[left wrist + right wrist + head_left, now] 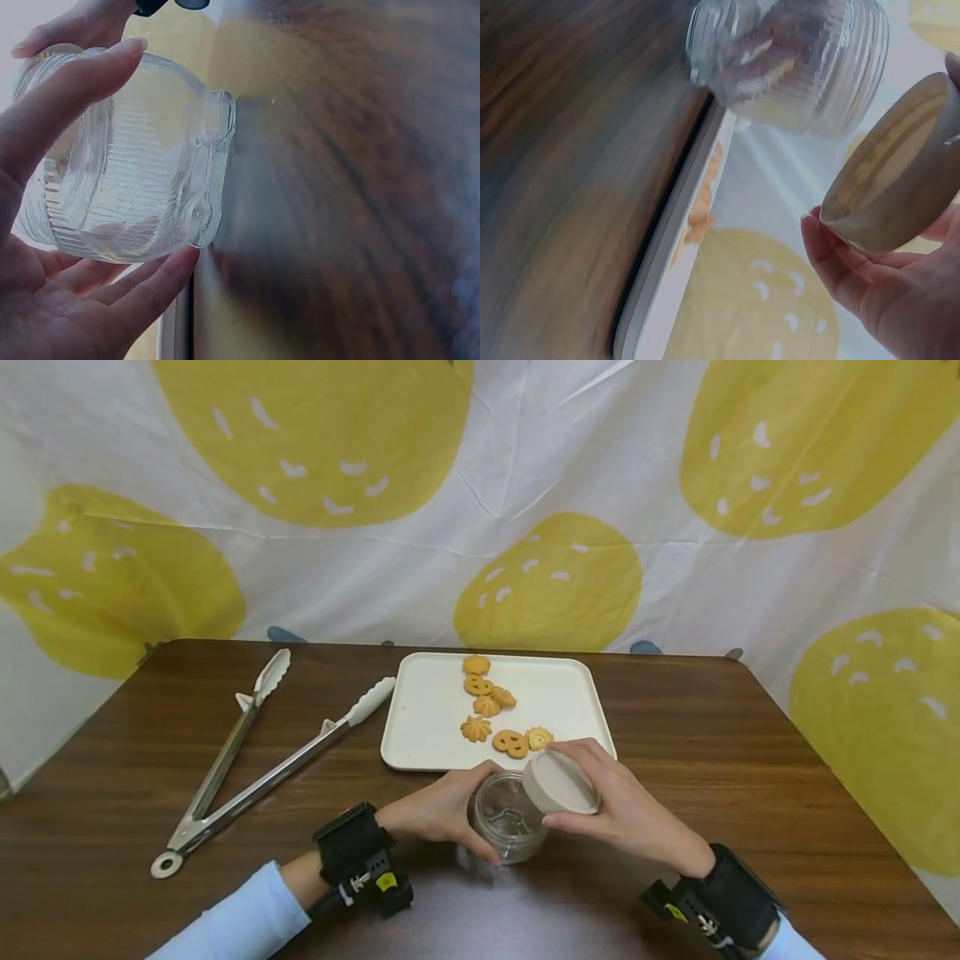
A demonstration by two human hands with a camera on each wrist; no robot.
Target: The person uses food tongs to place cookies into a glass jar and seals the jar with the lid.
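A clear ribbed glass jar (510, 818) (127, 172) (795, 60) stands on the table near its front edge, and my left hand (442, 810) (67, 187) grips it round the side. My right hand (615, 802) (885, 292) holds the beige round lid (558, 782) (896, 169), tilted and lifted just off the jar's mouth. The jar looks empty. Just behind it lies a white tray (427, 727) (675, 247) with several orange cookies (487, 706).
Metal tongs (255, 752) with white tips lie open on the brown wooden table (750, 760), left of the tray. A white cloth with yellow shapes (555, 577) hangs behind the table.
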